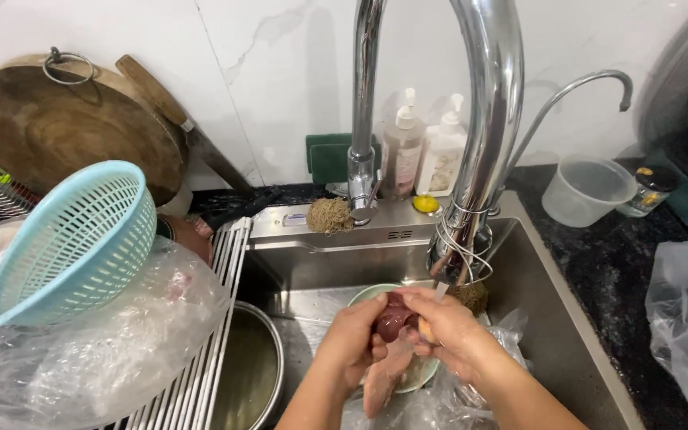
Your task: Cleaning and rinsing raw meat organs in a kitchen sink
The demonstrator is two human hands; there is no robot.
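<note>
Slick dark-red lump of raw meat (pixel 393 320) pinched between fingers of left hand (pixel 352 338) and right hand (pixel 443 326), over pale green round bowl (pixel 420 370). Inside stainless steel sink (pixel 555 318), below curved chrome tap (pixel 483 135); steel pot (pixel 248 370) close left, crinkled clear plastic bag (pixel 503 334) close right.

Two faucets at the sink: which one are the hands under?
The big chrome faucet: both the left hand and right hand hold raw meat below it. The thin curved faucet stands aside right.

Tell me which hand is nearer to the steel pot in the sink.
Left. The left hand is just right of the steel pot, gripping the dark red meat. The right hand is farther right, beyond the meat.
</note>
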